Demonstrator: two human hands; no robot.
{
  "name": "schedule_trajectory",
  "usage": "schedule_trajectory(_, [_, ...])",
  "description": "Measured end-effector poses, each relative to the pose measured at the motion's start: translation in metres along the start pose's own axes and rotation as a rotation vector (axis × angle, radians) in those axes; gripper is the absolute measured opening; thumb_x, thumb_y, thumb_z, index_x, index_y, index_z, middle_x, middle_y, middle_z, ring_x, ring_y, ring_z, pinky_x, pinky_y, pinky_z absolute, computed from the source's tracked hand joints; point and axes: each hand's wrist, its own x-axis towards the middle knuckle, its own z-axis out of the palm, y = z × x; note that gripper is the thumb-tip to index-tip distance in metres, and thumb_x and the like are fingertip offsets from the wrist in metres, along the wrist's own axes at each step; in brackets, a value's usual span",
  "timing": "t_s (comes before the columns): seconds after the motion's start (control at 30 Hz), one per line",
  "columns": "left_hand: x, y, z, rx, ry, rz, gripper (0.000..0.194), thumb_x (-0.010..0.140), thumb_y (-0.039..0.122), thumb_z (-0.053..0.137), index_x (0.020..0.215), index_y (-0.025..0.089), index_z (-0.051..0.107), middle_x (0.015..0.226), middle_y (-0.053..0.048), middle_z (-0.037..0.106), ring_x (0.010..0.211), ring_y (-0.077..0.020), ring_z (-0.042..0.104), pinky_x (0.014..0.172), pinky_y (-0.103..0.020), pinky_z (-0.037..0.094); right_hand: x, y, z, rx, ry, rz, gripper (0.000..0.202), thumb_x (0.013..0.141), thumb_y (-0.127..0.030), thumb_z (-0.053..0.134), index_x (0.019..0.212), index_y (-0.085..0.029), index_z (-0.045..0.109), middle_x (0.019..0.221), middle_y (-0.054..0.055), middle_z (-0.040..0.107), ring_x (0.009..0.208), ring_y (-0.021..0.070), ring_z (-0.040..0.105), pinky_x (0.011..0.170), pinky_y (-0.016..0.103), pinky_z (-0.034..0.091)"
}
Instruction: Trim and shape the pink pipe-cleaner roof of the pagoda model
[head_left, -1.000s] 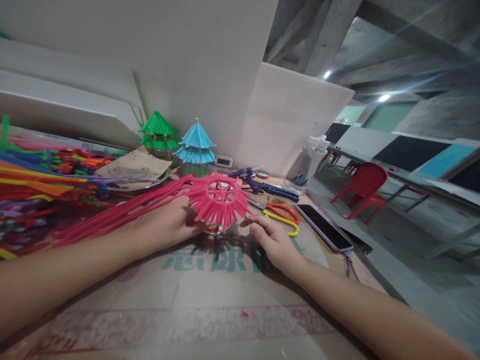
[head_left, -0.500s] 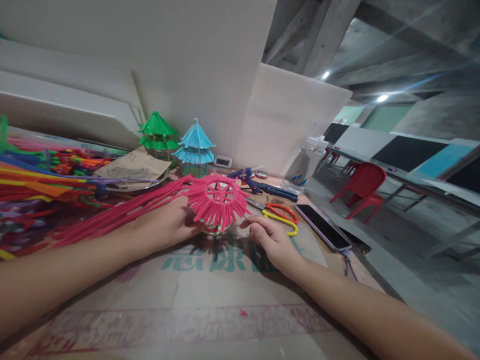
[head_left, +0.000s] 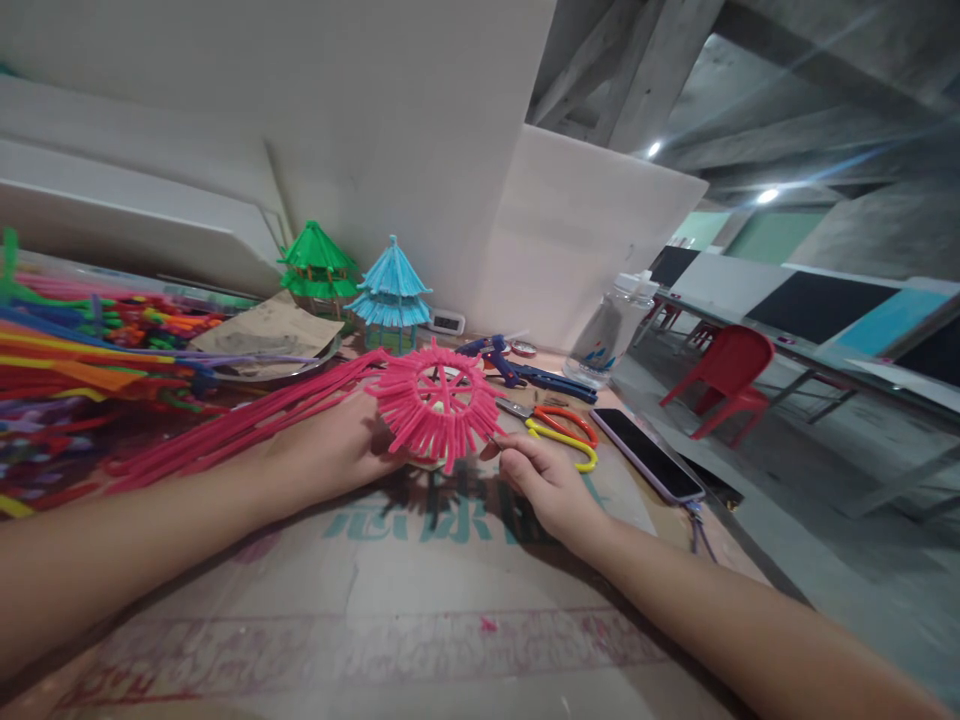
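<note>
A pink ring of pipe cleaner pieces, spread outward like a little round roof with spokes in its open middle, is held just above the cardboard. My left hand is closed on its left side, the fingertips partly hidden behind it. At the right rim, my right hand pinches thumb against forefinger on a small, thin, dark thing whose kind I cannot make out. Long pink pipe cleaners lie beside my left forearm. Scissors with orange and yellow handles rest behind my right hand.
Green and blue pavilion models stand at the back. A glue gun, blue-handled pliers, a water bottle and a phone lie or stand to the right. Colourful pipe cleaners are heaped left.
The pink ring has tipped a little, its front edge lower and its open middle more toward me. Both hands stay nearly in place.
</note>
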Motion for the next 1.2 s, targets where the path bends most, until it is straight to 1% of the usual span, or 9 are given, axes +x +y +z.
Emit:
schedule_trajectory(0.07, [0.001, 0.002, -0.001, -0.003, 0.021, 0.024, 0.029, 0.096, 0.038, 0.064, 0.124, 0.03, 0.071, 0.129, -0.007, 0.074, 0.127, -0.0325, 0.067, 0.108, -0.044, 0.053, -0.001, 0.0, 0.001, 0.038, -0.02, 0.018, 0.047, 0.102, -0.06, 0.054, 0.095, -0.019, 0.076, 0.067, 0.0, 0.058, 0.058, 0.0146, 0.049, 0.054, 0.026, 0.041])
schedule_trajectory(0.17, [0.002, 0.003, -0.002, 0.024, 0.01, -0.002, 0.026, 0.097, 0.04, 0.064, 0.119, 0.03, 0.073, 0.123, -0.008, 0.075, 0.121, -0.0331, 0.068, 0.109, -0.047, 0.052, -0.002, 0.002, 0.002, 0.078, -0.027, 0.04, 0.051, 0.101, -0.065, 0.054, 0.094, -0.019, 0.074, 0.062, -0.003, 0.049, 0.055, 0.0137, 0.042, 0.051, 0.026, 0.036])
schedule_trajectory(0.33, [-0.002, 0.0, 0.0, -0.015, 0.012, -0.058, 0.021, 0.094, 0.043, 0.067, 0.107, 0.028, 0.077, 0.11, -0.007, 0.078, 0.107, -0.0309, 0.073, 0.102, -0.043, 0.055, -0.002, 0.005, 0.004, 0.122, -0.023, 0.064, 0.051, 0.099, -0.066, 0.056, 0.095, -0.019, 0.075, 0.061, -0.003, 0.046, 0.056, 0.0151, 0.043, 0.055, 0.028, 0.038])
schedule_trajectory(0.43, [-0.002, 0.001, 0.0, -0.021, 0.011, -0.088, 0.02, 0.094, 0.044, 0.068, 0.1, 0.027, 0.076, 0.105, -0.006, 0.078, 0.1, -0.0298, 0.074, 0.093, -0.04, 0.057, -0.001, 0.006, 0.004, 0.153, -0.026, 0.072, 0.051, 0.098, -0.066, 0.058, 0.095, -0.018, 0.075, 0.06, -0.005, 0.04, 0.055, 0.0141, 0.038, 0.053, 0.027, 0.034])
schedule_trajectory(0.5, [-0.001, 0.002, -0.001, -0.016, -0.011, -0.075, 0.02, 0.095, 0.043, 0.067, 0.102, 0.027, 0.076, 0.104, -0.005, 0.078, 0.098, -0.0288, 0.074, 0.089, -0.038, 0.057, -0.001, 0.006, 0.003, 0.169, -0.035, 0.089, 0.051, 0.097, -0.067, 0.06, 0.097, -0.018, 0.074, 0.061, -0.006, 0.039, 0.054, 0.0133, 0.035, 0.053, 0.027, 0.032])
schedule_trajectory(0.63, [0.0, 0.0, 0.0, -0.019, -0.022, -0.092, 0.024, 0.096, 0.043, 0.064, 0.11, 0.026, 0.075, 0.107, -0.006, 0.077, 0.107, -0.0296, 0.073, 0.096, -0.039, 0.056, 0.0, 0.006, 0.003, 0.205, -0.042, 0.11, 0.057, 0.094, -0.072, 0.061, 0.101, -0.016, 0.072, 0.063, -0.006, 0.04, 0.055, 0.0126, 0.033, 0.053, 0.027, 0.029])
schedule_trajectory(0.77, [-0.001, -0.007, 0.004, -0.024, -0.039, -0.151, 0.023, 0.096, 0.046, 0.065, 0.102, 0.026, 0.076, 0.097, -0.006, 0.076, 0.099, -0.0286, 0.074, 0.095, -0.039, 0.057, 0.002, 0.008, 0.003, 0.197, -0.048, 0.118, 0.061, 0.094, -0.075, 0.059, 0.1, -0.016, 0.071, 0.065, -0.004, 0.044, 0.056, 0.0128, 0.035, 0.053, 0.028, 0.028])
schedule_trajectory(1.07, [-0.002, -0.011, 0.007, -0.068, 0.006, -0.156, 0.021, 0.092, 0.046, 0.069, 0.097, 0.027, 0.077, 0.089, -0.005, 0.076, 0.094, -0.0279, 0.074, 0.09, -0.037, 0.057, 0.003, 0.007, 0.002, 0.168, -0.086, 0.11, 0.06, 0.096, -0.073, 0.057, 0.099, -0.015, 0.07, 0.066, -0.004, 0.044, 0.054, 0.0115, 0.034, 0.052, 0.028, 0.025])
schedule_trajectory(1.2, [-0.001, -0.011, 0.007, -0.057, 0.005, -0.127, 0.022, 0.093, 0.045, 0.068, 0.101, 0.027, 0.077, 0.096, -0.005, 0.078, 0.093, -0.0273, 0.074, 0.089, -0.037, 0.057, 0.004, 0.007, 0.003, 0.152, -0.105, 0.125, 0.059, 0.096, -0.073, 0.056, 0.098, -0.015, 0.069, 0.063, -0.005, 0.042, 0.054, 0.0122, 0.036, 0.052, 0.028, 0.026])
